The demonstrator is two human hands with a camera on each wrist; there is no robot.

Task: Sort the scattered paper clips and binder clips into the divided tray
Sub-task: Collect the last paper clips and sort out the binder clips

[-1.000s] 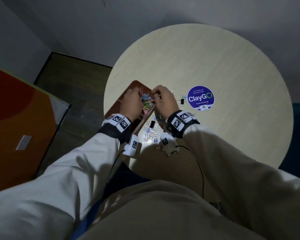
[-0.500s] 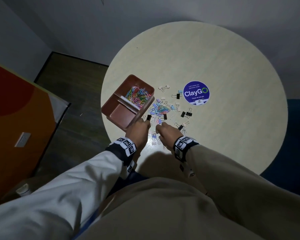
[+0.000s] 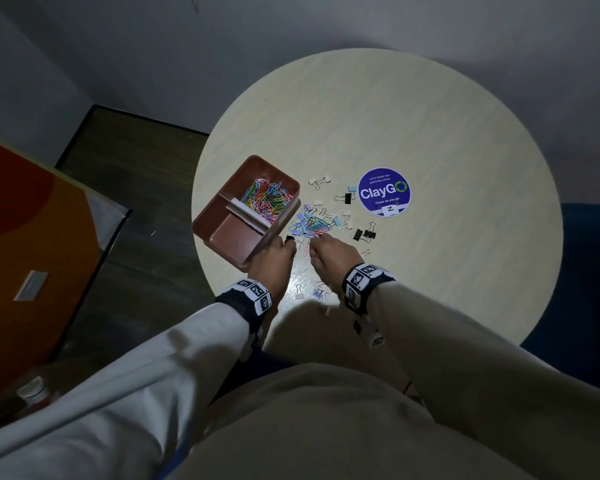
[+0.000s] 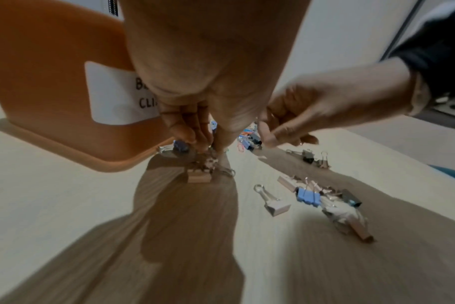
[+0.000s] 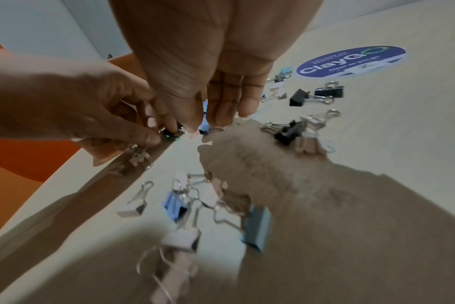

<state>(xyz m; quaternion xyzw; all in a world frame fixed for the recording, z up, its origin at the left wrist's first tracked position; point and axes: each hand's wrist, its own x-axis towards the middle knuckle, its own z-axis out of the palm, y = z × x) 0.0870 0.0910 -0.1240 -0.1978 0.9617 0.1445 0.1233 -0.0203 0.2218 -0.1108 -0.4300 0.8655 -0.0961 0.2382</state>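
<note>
A brown divided tray (image 3: 236,233) sits at the left of the round table (image 3: 430,133). Its far compartment holds coloured paper clips (image 3: 267,199); its near one shows bare floor. A mixed pile of paper clips and binder clips (image 3: 312,223) lies to the tray's right. My left hand (image 3: 289,241) pinches a black binder clip (image 5: 170,133) beside the tray's wall (image 4: 52,82). My right hand (image 3: 314,243) points its fingertips (image 5: 221,120) down at the pile's near edge, over a blue clip (image 5: 203,130). Whether it grips anything is hidden.
Pale and blue binder clips (image 3: 317,292) lie between my wrists near the table's front edge. Black binder clips (image 3: 364,233) lie right of the pile, near a round blue ClayGo sticker (image 3: 383,192). An orange panel (image 3: 32,237) stands left, beyond dark floor.
Both hands have left the tray's paper clip compartment, drawn back toward me, then reached forward to the near edge of the pile. The left hand now has a black binder clip.
</note>
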